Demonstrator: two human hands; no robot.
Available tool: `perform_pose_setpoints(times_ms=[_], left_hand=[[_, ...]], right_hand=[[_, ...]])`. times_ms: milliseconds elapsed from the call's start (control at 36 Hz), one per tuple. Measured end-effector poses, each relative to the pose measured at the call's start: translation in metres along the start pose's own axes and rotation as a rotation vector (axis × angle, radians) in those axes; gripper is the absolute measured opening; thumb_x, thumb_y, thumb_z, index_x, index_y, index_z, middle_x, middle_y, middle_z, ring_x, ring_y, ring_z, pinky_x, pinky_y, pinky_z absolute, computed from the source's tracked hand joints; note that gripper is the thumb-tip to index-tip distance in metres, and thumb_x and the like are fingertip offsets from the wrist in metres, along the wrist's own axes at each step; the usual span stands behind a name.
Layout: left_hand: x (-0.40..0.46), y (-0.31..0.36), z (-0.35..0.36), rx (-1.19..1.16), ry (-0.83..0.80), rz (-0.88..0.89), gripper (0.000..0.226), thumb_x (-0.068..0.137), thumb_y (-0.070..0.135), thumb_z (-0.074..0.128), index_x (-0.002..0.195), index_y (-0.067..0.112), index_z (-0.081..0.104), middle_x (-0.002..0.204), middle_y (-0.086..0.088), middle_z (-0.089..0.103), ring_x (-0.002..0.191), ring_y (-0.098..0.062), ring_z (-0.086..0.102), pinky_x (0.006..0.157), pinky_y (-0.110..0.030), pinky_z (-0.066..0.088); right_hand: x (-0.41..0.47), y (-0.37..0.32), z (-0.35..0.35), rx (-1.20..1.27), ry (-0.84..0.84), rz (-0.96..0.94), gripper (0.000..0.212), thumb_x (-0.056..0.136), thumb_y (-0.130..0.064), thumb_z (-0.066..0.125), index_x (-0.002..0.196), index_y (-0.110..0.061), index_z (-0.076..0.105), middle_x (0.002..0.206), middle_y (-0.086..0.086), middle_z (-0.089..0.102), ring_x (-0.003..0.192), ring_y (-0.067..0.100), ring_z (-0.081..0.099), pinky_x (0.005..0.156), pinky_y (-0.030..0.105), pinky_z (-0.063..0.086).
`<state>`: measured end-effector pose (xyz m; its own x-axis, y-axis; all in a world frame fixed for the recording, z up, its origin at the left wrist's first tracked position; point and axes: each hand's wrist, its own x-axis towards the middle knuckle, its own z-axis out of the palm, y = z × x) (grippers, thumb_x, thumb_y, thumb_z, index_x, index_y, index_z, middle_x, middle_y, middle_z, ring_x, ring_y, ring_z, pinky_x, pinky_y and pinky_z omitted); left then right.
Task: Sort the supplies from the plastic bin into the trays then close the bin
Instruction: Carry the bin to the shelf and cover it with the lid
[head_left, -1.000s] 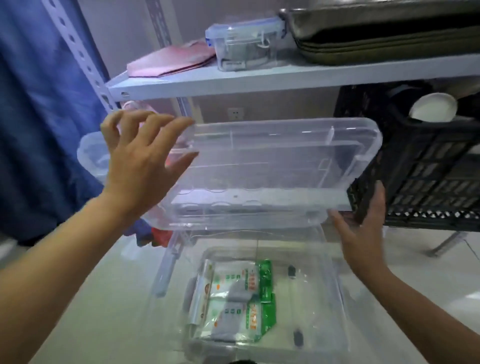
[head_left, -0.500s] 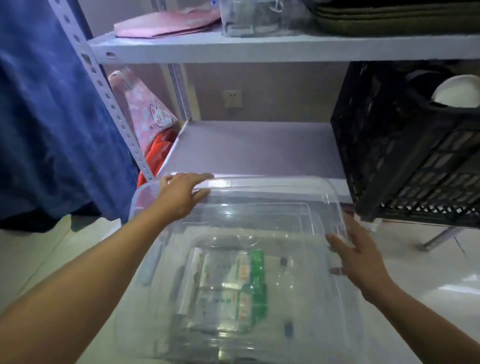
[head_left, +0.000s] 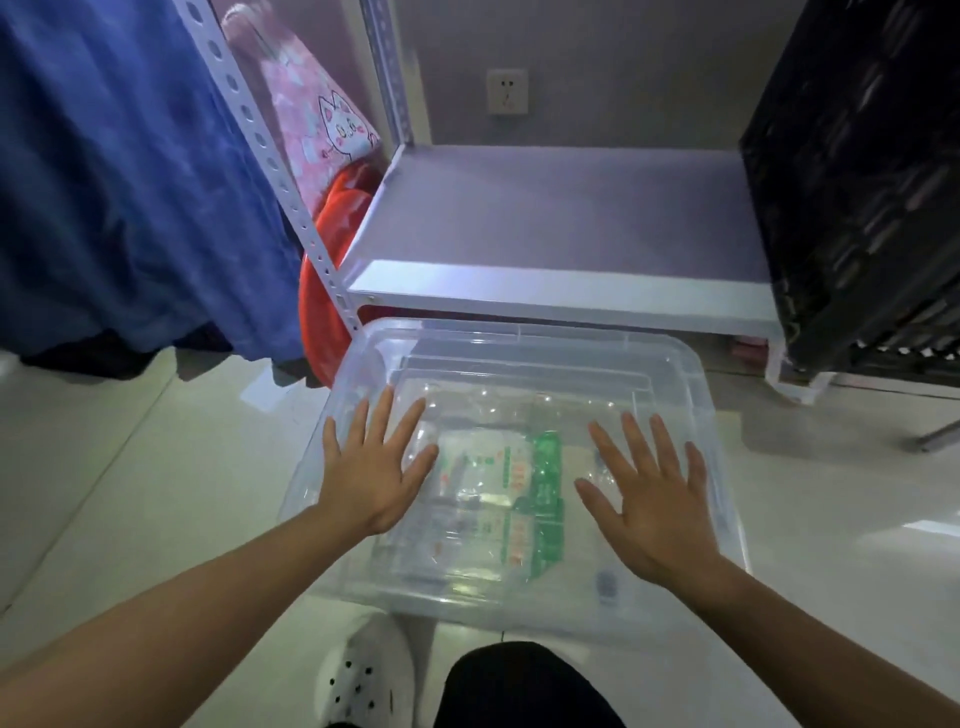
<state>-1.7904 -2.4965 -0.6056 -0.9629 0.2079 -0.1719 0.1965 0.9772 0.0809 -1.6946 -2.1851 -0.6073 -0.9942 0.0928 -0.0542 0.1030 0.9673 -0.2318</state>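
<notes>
The clear plastic bin (head_left: 363, 582) stands on the pale floor in front of me with its clear lid (head_left: 519, 364) lying on top. Through the lid I see green-and-white packets (head_left: 524, 499) on the bin's bottom. My left hand (head_left: 374, 467) lies flat on the left part of the lid, fingers straight and spread. Flat on the right part lies my right hand (head_left: 654, 499), its fingers spread too. Both palms press down on the lid.
A low grey shelf board (head_left: 561, 228) lies just behind the bin. A black crate (head_left: 857, 171) stands on its right end. A blue cloth (head_left: 119, 171) hangs at left beside a perforated post (head_left: 270, 161) and a red tub (head_left: 332, 244). My white shoe (head_left: 369, 675) is below the bin.
The lid came down from mid-air onto the bin. Both hands moved from the lid's edges to its top and now lie flat there. My view tilted downward.
</notes>
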Motion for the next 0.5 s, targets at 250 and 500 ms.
perform_pose_setpoints(times_ms=[250,500], left_hand=[[-0.017,-0.002,0.001,-0.010,-0.014,0.045,0.066,0.089,0.075,0.002,0.149,0.053,-0.017,0.164,0.007,-0.019,0.152,-0.023,-0.014,0.118,-0.059,-0.012],[0.018,-0.056,-0.032,-0.463,0.005,-0.459,0.081,0.089,0.070,0.045,0.155,0.037,0.010,0.164,-0.002,0.017,0.147,-0.034,0.025,0.113,-0.056,0.024]], right_hand=[[-0.018,0.000,0.002,-0.020,-0.026,-0.019,0.069,0.092,-0.072,0.009,0.155,-0.043,0.012,0.166,-0.003,0.008,0.153,0.023,-0.001,0.121,0.054,0.000],[-0.020,0.000,0.002,0.038,0.001,-0.008,0.067,0.092,-0.071,0.016,0.153,-0.043,0.020,0.164,-0.002,0.016,0.153,0.024,0.006,0.120,0.058,0.007]])
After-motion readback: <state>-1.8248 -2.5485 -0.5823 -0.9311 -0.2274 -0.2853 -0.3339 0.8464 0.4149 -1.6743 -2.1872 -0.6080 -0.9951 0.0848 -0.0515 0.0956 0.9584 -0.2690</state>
